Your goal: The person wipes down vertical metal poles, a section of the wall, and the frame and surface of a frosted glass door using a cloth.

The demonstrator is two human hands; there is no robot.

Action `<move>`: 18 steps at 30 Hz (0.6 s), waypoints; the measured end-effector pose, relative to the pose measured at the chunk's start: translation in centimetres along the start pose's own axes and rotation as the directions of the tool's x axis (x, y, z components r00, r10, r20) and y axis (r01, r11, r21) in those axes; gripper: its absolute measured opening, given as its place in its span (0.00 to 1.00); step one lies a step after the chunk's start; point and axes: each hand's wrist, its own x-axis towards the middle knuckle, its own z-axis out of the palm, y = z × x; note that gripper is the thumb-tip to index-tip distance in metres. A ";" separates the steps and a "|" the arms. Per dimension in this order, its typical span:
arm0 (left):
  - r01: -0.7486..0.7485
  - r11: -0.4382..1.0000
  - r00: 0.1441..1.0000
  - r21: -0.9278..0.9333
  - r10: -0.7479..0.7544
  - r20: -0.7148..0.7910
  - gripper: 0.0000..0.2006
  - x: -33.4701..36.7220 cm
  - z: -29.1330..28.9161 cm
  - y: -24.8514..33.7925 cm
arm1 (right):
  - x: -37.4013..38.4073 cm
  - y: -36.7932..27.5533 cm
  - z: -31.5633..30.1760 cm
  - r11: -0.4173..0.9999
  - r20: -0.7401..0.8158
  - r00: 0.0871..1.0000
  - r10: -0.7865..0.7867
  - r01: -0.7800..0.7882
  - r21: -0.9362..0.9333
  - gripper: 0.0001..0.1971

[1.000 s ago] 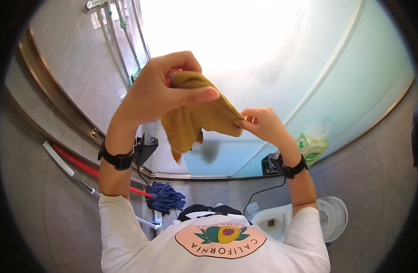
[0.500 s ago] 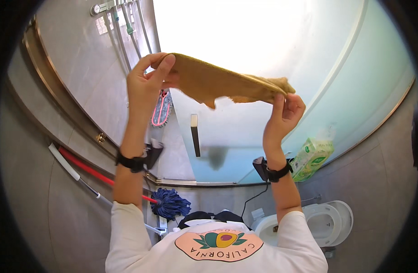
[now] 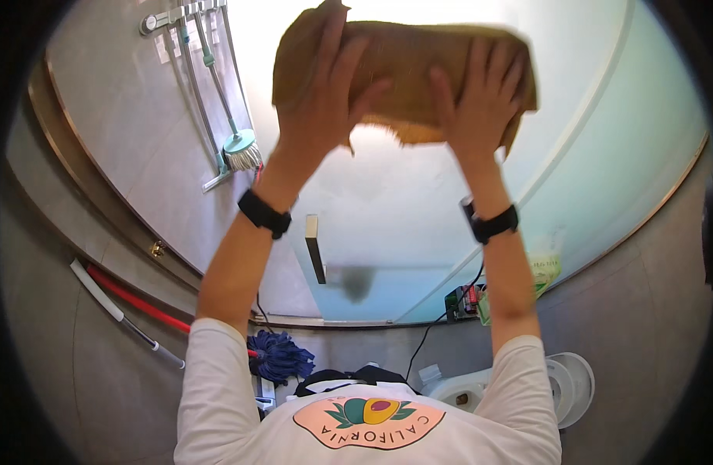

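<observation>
A brown cloth (image 3: 407, 81) is spread wide in front of me, high in the view, against the bright frosted glass. My left hand (image 3: 321, 105) lies on its left part with the fingers stretched out and apart. On the right part rests my right hand (image 3: 482, 101), palm toward the cloth and fingers spread. The cloth's lower edge is ragged and hangs loosely between the two hands. Whether it presses on the glass or is draped over an edge, I cannot tell.
The frosted glass panel (image 3: 418, 209) has a bar handle (image 3: 316, 249). Mops (image 3: 241, 147) hang at the far left. A blue mop head (image 3: 280, 356) lies near me, left. At the right are a green package (image 3: 545, 270), small boxes (image 3: 466, 302) and a white toilet (image 3: 581, 387).
Both hands have moved up and forward with the cloth. Before, they pinched its upper corners; now their fingers are spread over it. My view has shifted slightly, revealing the hanging mop head.
</observation>
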 end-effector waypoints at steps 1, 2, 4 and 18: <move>0.038 0.999 0.998 0.012 -0.039 0.047 0.27 2.1 -0.2 0.3 | 2.4 1.1 0.3 0.999 -0.099 0.994 -0.052 0.053 0.013 0.36; 0.071 0.992 0.994 0.108 -0.079 0.074 0.28 4.2 -1.5 0.8 | 4.9 0.6 -0.4 0.997 -0.118 0.991 -0.065 0.069 0.027 0.34; -0.037 0.944 0.999 0.327 0.043 -0.010 0.32 6.4 -1.0 -0.1 | 7.1 0.3 -0.8 0.996 -0.128 0.988 -0.085 0.089 0.021 0.33; 0.292 0.927 0.805 0.234 -0.371 0.463 0.23 -16.3 0.3 5.5 | -18.4 -2.6 -1.2 0.966 0.358 0.912 0.202 -0.246 0.083 0.33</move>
